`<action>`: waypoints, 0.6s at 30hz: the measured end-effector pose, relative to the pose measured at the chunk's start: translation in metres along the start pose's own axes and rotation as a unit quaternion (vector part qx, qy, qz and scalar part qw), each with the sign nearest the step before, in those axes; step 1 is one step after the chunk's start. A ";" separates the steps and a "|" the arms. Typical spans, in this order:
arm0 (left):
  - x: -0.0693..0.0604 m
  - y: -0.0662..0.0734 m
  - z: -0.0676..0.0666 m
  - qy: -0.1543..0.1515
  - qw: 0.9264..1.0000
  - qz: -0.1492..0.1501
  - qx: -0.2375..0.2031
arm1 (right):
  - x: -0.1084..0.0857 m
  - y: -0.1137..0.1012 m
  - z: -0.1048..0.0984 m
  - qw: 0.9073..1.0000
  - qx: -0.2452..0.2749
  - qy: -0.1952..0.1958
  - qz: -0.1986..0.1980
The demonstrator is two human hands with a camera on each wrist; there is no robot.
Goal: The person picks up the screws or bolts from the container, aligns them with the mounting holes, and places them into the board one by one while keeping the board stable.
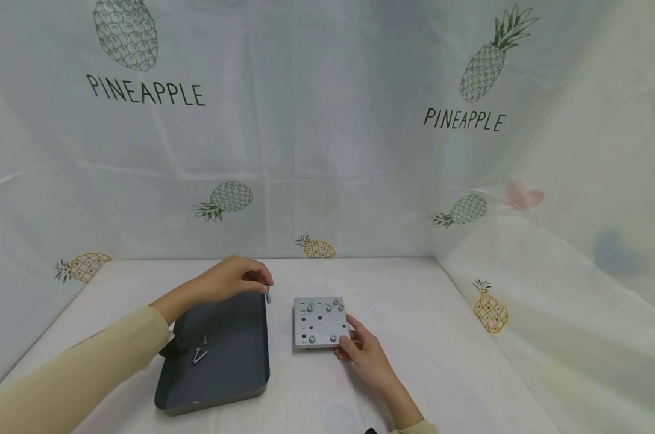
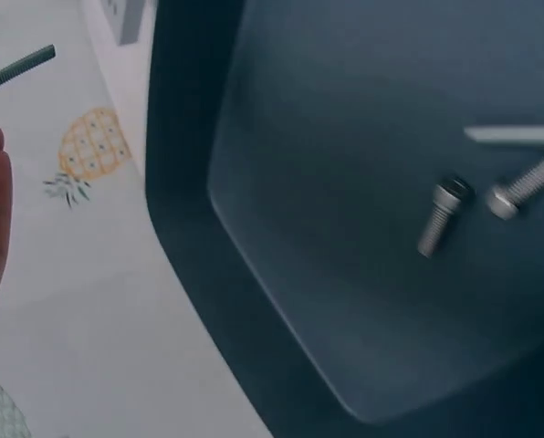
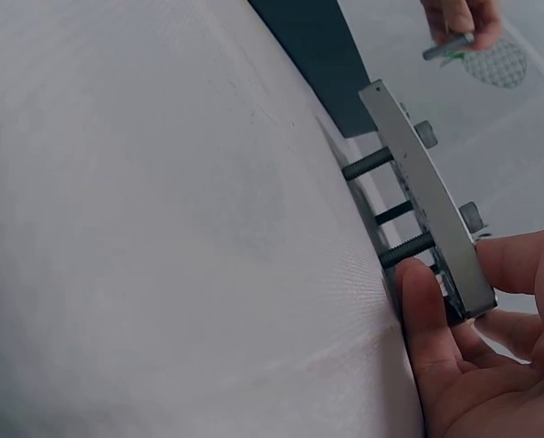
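Note:
Over the far right corner of the dark tray (image 1: 226, 377), my left hand (image 1: 232, 279) pinches a threaded bolt (image 1: 269, 294) that points downward. Its threaded shank (image 2: 21, 68) shows in the left wrist view; the fingers hide its upper end. My right hand (image 1: 366, 355) grips the near right corner of a square metal plate (image 1: 320, 328), thumb on top and fingers beneath. Several bolts stand in the plate's holes, and their threaded ends (image 3: 407, 251) stick out below, as the right wrist view shows. The plate sits raised off the table on these ends, or nearly so.
Inside the tray lie a short socket-head bolt (image 2: 444, 214), a longer bolt (image 2: 528, 187) and a thin pale metal piece (image 2: 514, 135). The white-covered table (image 1: 414, 319) meets a pineapple-printed curtain (image 1: 332, 150) at the back and right.

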State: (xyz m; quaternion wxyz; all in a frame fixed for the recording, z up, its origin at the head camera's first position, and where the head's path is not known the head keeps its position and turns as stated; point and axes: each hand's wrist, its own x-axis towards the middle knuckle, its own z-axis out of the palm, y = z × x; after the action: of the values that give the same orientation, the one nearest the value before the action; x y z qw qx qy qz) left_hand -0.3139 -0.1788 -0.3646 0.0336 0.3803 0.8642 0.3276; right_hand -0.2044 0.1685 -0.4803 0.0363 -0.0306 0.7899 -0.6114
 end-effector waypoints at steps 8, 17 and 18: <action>0.035 0.010 0.012 0.005 1.000 -0.010 -0.006 | 0.001 0.002 -0.003 1.000 0.006 -0.002 0.005; 0.063 0.016 0.038 0.012 0.999 -0.007 -0.046 | 0.002 0.003 0.000 1.000 -0.001 0.001 0.002; 0.066 0.017 0.041 0.013 0.999 -0.006 -0.048 | 0.002 0.002 0.000 1.000 -0.004 0.003 0.002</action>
State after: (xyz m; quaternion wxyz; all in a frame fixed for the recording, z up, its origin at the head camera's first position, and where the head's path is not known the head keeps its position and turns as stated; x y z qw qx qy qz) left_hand -0.3375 -0.1036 -0.3737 0.0427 0.3690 0.8502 0.3731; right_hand -0.2066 0.1687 -0.4825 0.0352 -0.0278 0.7922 -0.6086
